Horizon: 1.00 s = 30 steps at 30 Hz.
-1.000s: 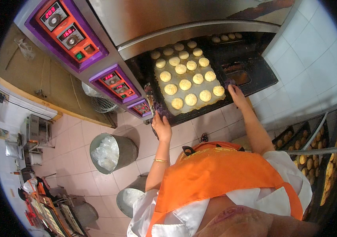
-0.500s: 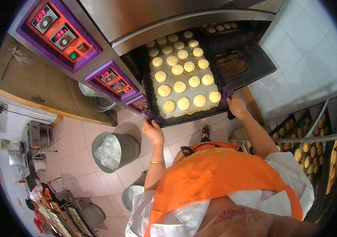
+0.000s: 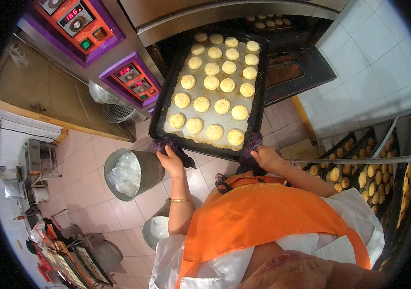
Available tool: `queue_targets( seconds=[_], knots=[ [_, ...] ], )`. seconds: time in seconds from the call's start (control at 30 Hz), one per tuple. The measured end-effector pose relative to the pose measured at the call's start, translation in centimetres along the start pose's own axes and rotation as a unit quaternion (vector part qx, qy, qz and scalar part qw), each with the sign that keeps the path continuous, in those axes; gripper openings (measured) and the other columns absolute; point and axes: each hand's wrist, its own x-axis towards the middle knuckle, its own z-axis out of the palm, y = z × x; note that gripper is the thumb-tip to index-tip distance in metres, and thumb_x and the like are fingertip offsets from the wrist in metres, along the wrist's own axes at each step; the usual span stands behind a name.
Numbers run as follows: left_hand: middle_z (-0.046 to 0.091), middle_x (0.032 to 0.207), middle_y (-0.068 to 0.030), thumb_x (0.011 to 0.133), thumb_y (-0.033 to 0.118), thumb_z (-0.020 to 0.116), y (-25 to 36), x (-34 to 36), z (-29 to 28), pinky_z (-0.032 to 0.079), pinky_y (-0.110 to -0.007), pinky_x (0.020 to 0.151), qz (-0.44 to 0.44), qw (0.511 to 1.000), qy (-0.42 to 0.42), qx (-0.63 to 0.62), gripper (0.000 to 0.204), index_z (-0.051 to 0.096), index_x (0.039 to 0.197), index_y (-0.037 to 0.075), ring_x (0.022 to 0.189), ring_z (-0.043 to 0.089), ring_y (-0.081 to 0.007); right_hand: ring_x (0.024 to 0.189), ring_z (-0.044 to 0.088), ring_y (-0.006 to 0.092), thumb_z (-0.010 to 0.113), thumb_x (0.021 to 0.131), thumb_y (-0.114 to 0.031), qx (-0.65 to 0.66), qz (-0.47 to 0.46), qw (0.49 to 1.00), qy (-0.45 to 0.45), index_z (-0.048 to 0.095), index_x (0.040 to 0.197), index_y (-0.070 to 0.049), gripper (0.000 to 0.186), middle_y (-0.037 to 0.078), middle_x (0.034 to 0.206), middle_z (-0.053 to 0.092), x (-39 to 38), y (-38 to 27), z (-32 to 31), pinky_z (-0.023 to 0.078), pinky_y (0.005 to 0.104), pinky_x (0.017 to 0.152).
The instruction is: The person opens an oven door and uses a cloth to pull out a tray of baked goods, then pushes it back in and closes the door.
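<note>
A black baking tray (image 3: 260, 94) lined with pale paper carries rows of round golden buns (image 3: 211, 83). I hold it by its near edge, partly out of the oven, tilted slightly in view. My left hand (image 3: 172, 163) is closed around a dark purple cloth (image 3: 181, 153) at the near left corner. At the near right corner my right hand (image 3: 267, 158) grips the tray through another purple cloth (image 3: 252, 143). The fingertips are partly hidden by the cloths and the rim.
Behind the tray the oven (image 3: 239, 14) is open, with more buns (image 3: 270, 23) inside. Purple-framed control panels (image 3: 131, 79) flank it on the left. A bin with clear plastic (image 3: 126, 176) stands below. To the right is a rack of bun-filled trays (image 3: 359, 166) with a metal rail (image 3: 359, 159).
Both hands have drawn the tray toward me and slightly left, farther out of the oven. The right hand has come closer to my body. Both grips have stayed closed.
</note>
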Motion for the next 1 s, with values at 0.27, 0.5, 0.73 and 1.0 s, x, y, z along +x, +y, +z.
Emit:
queue_targets(
  seconds=[0.27,0.5,0.73,1.0],
  knots=[
    [0.058,0.109,-0.0254,0.092,0.028,0.056,2.8,-3.8,1.3,0.044,-0.038,0.085,-0.039,0.993,-0.105,-0.027,0.050,0.044,0.118,-0.014,0.096,0.057,-0.0328,0.082,0.060,0.0345,0.048,0.092,-0.042,0.105,-0.108,0.965,-0.213,0.057,0.093,0.005,0.047,0.022,0.090,0.062,2.2,0.3,-2.8,0.047,0.0437,0.073],
    [0.060,0.095,-0.0231,0.089,0.013,0.056,1.3,-2.7,2.2,0.045,-0.040,0.079,0.017,0.992,-0.098,0.073,0.027,0.050,0.103,-0.008,0.086,0.059,-0.0358,0.113,0.053,0.0360,0.044,0.095,-0.041,0.088,0.002,0.951,0.295,0.057,0.115,0.001,0.048,0.021,0.117,0.058,12.2,15.6,-15.0,0.040,0.0407,0.096],
    [0.060,0.095,-0.0260,0.089,0.015,0.056,1.1,-2.4,1.9,0.045,-0.043,0.079,0.032,0.990,-0.091,0.107,0.028,0.051,0.104,-0.008,0.087,0.058,-0.0401,0.085,0.059,0.0405,0.045,0.095,-0.035,-0.138,0.054,0.895,0.421,0.058,0.105,-0.005,0.034,0.019,0.092,0.063,24.4,15.5,-27.6,0.049,0.0476,0.075],
    [0.061,0.096,-0.0254,0.088,0.014,0.057,2.9,-2.8,2.0,0.045,-0.042,0.079,0.028,0.984,-0.085,0.155,0.026,0.054,0.103,-0.007,0.087,0.059,-0.0396,0.098,0.057,0.0340,0.052,0.091,-0.032,-0.289,-0.005,0.915,0.281,0.060,0.101,-0.003,0.031,0.016,0.102,0.063,34.8,16.8,-26.6,0.047,0.0418,0.086]
  ],
)
